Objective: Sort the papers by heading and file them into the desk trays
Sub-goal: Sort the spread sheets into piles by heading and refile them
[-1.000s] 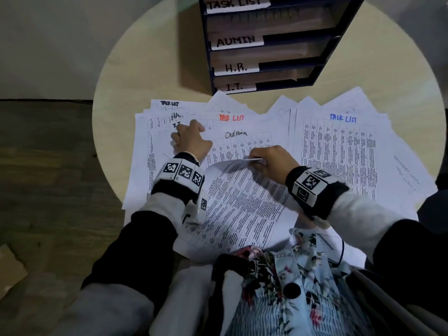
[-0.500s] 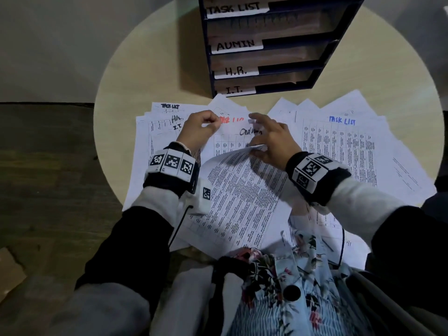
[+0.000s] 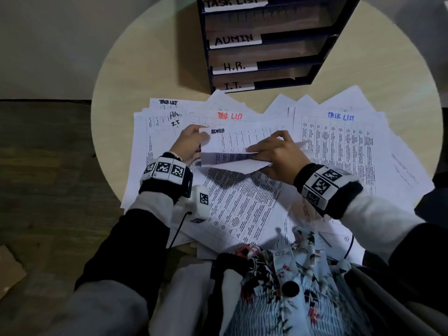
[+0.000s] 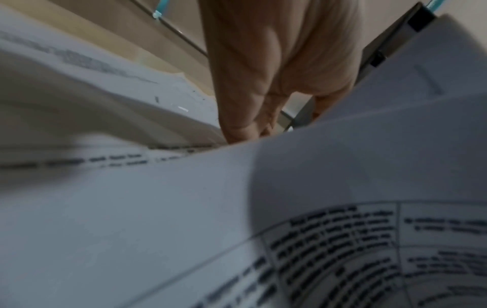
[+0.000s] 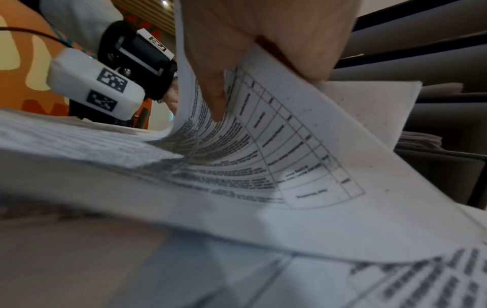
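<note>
A sheet headed ADMIN [image 3: 232, 141] is lifted off the spread of papers in the head view. My left hand [image 3: 191, 144] pinches its upper left corner. My right hand [image 3: 276, 154] grips the sheet's right part and holds a second printed sheet [image 3: 235, 163] curled up beneath it. In the right wrist view the thumb [image 5: 210, 87] presses on a curved printed sheet [image 5: 276, 141]. The left wrist view shows my fingers [image 4: 242, 116] behind a raised page [image 4: 263, 187]. The black desk trays [image 3: 266, 42], labelled TASK LIST, ADMIN, H.R. and I.T., stand at the table's far side.
Several printed sheets cover the round table [image 3: 135, 76], among them a red TASK LIST sheet [image 3: 230, 116], a blue TASK LIST sheet [image 3: 340, 116] and sheets headed H.R. and I.T. [image 3: 175, 118] at left. Dark floor [image 3: 43, 166] lies left of the table.
Both hands moved forward and up, raising the ADMIN sheet off the pile. The left hand went from resting on the left papers to pinching the sheet's corner. The lower sheet curled up further.
</note>
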`<state>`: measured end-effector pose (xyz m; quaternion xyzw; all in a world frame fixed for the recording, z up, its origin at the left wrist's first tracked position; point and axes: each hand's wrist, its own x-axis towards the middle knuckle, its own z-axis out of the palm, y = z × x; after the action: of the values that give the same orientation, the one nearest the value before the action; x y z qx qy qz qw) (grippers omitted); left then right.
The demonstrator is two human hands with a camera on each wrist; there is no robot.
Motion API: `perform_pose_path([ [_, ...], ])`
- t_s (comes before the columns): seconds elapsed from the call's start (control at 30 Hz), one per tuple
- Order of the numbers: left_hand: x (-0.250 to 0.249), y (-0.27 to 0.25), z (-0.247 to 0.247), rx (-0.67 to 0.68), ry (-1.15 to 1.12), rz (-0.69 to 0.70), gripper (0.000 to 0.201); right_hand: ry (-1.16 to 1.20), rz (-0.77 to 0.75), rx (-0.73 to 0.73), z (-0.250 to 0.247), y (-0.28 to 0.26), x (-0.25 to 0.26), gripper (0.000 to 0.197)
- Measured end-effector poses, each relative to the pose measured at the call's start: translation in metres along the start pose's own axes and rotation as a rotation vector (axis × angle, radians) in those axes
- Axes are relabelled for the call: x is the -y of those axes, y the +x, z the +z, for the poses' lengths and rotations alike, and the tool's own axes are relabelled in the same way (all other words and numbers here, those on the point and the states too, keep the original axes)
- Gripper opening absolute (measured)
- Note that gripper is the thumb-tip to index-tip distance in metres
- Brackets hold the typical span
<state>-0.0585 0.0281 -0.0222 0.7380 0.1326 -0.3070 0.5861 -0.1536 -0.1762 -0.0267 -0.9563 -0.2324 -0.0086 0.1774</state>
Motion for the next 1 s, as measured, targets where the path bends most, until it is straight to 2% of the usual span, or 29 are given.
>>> perform_pose_path([
  [0.07,0.001,0.0,0.002,0.009,0.044,0.048,0.038,0.001,0.054,-0.021,0.001,-0.002,0.0,0.034],
  [0.17,-0.001,-0.007,0.005,-0.016,0.058,0.194,0.048,-0.015,0.211,-0.048,-0.003,0.005,0.002,0.028],
  [0.23,-0.005,-0.011,0.006,-0.016,0.042,0.239,0.039,-0.02,0.323,-0.016,-0.008,0.012,0.002,0.025],
  [0.33,-0.012,-0.019,0.009,-0.005,-0.053,0.187,0.015,-0.032,0.373,0.05,-0.007,0.014,-0.002,0.026],
  [0.37,-0.014,-0.02,0.01,0.015,-0.071,0.152,0.018,-0.024,0.371,0.068,-0.006,0.014,-0.002,0.028],
  [0.4,-0.014,-0.021,0.01,0.032,-0.053,0.113,0.031,-0.012,0.368,0.091,-0.005,0.014,-0.002,0.03],
  [0.43,-0.014,-0.023,0.01,0.057,-0.014,0.093,0.041,0.005,0.366,0.125,-0.004,0.013,-0.001,0.03],
  [0.47,-0.012,-0.023,0.01,0.083,0.067,0.093,0.042,0.016,0.361,0.163,-0.003,0.012,0.0,0.03],
  [0.57,-0.006,-0.023,0.016,0.147,0.377,0.108,0.022,-0.005,0.357,0.211,-0.001,0.007,0.004,0.029],
  [0.63,-0.006,-0.022,0.02,0.072,0.441,0.136,0.016,-0.026,0.373,0.192,-0.003,0.006,0.006,0.032],
  [0.77,-0.028,-0.022,0.021,-0.136,0.226,0.244,0.033,-0.028,0.418,0.156,-0.017,0.012,0.0,0.027],
  [0.87,-0.058,-0.022,0.014,-0.201,0.049,0.361,0.037,0.016,0.505,0.1,-0.03,0.021,-0.013,0.023],
  [1.0,-0.096,-0.025,0.003,-0.304,0.077,0.553,0.037,0.175,0.648,-0.023,-0.041,0.029,-0.03,0.03],
])
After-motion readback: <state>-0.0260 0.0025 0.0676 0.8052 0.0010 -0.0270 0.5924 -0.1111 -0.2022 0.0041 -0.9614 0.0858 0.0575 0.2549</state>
